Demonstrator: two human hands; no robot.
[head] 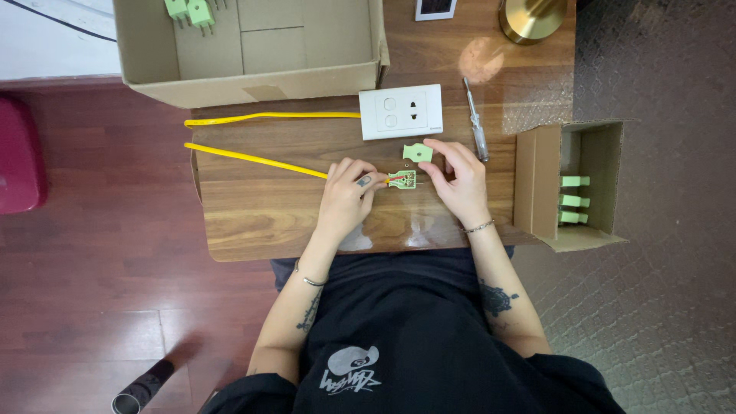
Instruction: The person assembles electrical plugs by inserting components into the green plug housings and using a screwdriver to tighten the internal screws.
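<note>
On the small wooden table (pixel 253 215), my left hand (pixel 345 195) pinches the end of a yellow cable (pixel 253 157) where its bared wires enter an open pale green plug base (pixel 402 179). My right hand (pixel 456 180) steadies that base from the right side with its fingertips. The plug's loose green cover (pixel 418 153) lies just beyond the base, near my right fingers. The cable loops off the table's left edge and runs back to a white wall socket plate (pixel 400 111).
A screwdriver (pixel 475 123) lies right of the socket plate. A large open cardboard box (pixel 253 46) at the back holds green plugs (pixel 192 11). A smaller box (pixel 571 184) at the right edge holds more green plugs. A brass lamp base (pixel 533 19) stands behind.
</note>
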